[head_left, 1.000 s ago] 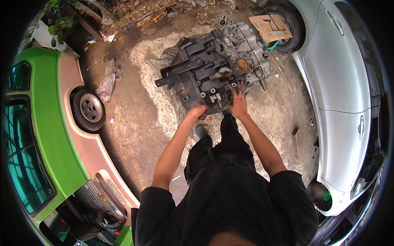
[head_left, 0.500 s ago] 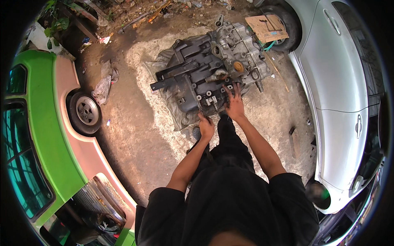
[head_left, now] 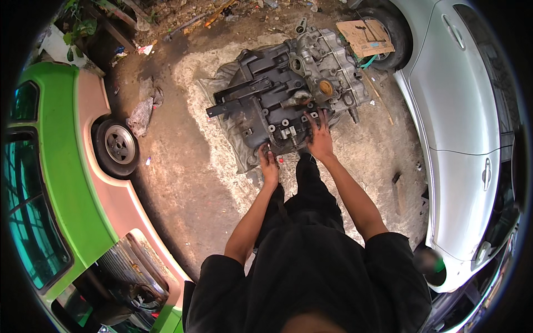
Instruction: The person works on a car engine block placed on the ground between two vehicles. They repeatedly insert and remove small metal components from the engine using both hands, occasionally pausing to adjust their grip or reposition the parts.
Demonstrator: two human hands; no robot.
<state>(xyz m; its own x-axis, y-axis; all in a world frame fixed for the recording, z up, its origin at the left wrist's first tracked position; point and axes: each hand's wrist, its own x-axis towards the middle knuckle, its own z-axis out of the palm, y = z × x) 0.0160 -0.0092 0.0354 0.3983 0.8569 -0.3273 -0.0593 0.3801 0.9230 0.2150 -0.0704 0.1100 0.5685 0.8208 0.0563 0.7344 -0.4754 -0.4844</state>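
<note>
An engine lies on the ground ahead of me, its black intake cover (head_left: 250, 119) toward the left and its grey metal block (head_left: 327, 58) toward the far right. An orange-brown round piece (head_left: 326, 87) sits in the metal part. My right hand (head_left: 320, 143) rests with spread fingers on the cover's near right part, beside small bolt holes. At the near edge of the cover is my left hand (head_left: 269, 169), its fingers stretched and slightly apart against the rim. What its fingertips touch beneath the edge is partly hidden. Grey cloth (head_left: 244, 158) lies under the engine.
A green and pink vehicle (head_left: 66, 166) stands on the left, a silver car (head_left: 461, 122) on the right. Cardboard with a dark tool on it (head_left: 363, 38) leans near the car's wheel. A crumpled grey cloth (head_left: 143, 114) lies on the ground by the left wheel (head_left: 116, 149).
My left hand has shifted left along the cover's near edge, and its fingers have loosened and extended. A small red spot now shows beside it. My right hand stays on the cover.
</note>
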